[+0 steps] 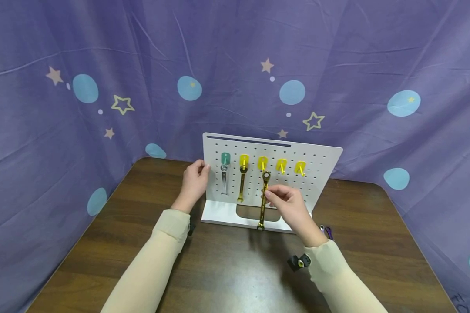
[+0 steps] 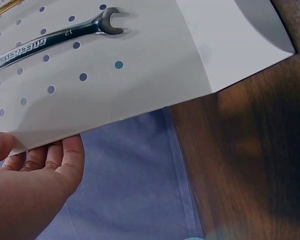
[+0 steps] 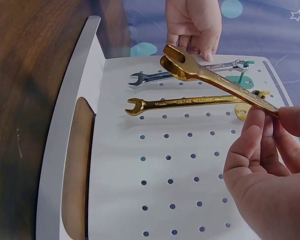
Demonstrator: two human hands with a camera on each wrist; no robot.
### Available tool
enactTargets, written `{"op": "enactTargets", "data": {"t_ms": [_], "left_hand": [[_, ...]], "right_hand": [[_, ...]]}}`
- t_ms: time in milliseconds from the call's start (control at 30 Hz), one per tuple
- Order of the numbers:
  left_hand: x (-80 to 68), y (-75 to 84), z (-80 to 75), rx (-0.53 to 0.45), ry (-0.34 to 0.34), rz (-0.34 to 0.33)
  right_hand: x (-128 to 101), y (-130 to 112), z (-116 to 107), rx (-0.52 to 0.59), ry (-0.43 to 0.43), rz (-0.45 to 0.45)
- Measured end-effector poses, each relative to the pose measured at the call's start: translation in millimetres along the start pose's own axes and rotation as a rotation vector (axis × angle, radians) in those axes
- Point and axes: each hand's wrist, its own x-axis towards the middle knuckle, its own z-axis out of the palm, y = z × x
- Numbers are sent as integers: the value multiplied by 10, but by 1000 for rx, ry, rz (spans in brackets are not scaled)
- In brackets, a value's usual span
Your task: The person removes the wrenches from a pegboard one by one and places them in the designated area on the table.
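Observation:
A gold combination wrench (image 1: 263, 208) is pinched near its ring end between the thumb and fingers of my right hand (image 1: 290, 206), in front of a white pegboard (image 1: 274, 150). Its open end points down in the head view and fills the foreground of the right wrist view. With thumb in front and fingers behind, my left hand (image 1: 194, 181) grips the board's left edge. On a green hook (image 1: 225, 157) hangs a silver wrench (image 1: 224, 178). Another gold wrench (image 1: 242, 184) hangs from the yellow hook (image 1: 244, 160) beside it.
Bare yellow hooks (image 1: 281, 166) continue along the board to the right. Behind my right wrist, a purple wrench (image 1: 329, 232) and a silver one (image 1: 322, 228) lie on the wooden table (image 1: 227, 269). A purple patterned curtain (image 1: 235, 104) surrounds the table's back and sides.

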Motion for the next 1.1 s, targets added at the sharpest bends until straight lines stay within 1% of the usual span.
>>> {"op": "enactTargets", "data": {"t_ms": [267, 667, 867, 933, 1100], "left_hand": [[-6, 9, -7, -11, 1, -1], [-22, 20, -15, 0, -6, -6], [-20, 5, -28, 4, 2, 0], [-18, 4, -28, 5, 0, 3], [-15, 5, -21, 8, -5, 11]], "right_hand": [[-61, 43, -77, 2, 7, 25], [-148, 114, -231, -52, 27, 15], [-177, 117, -253, -66, 45, 35], [-194, 89, -255, -73, 46, 36], [-284, -121, -245, -86, 35, 21]]}}
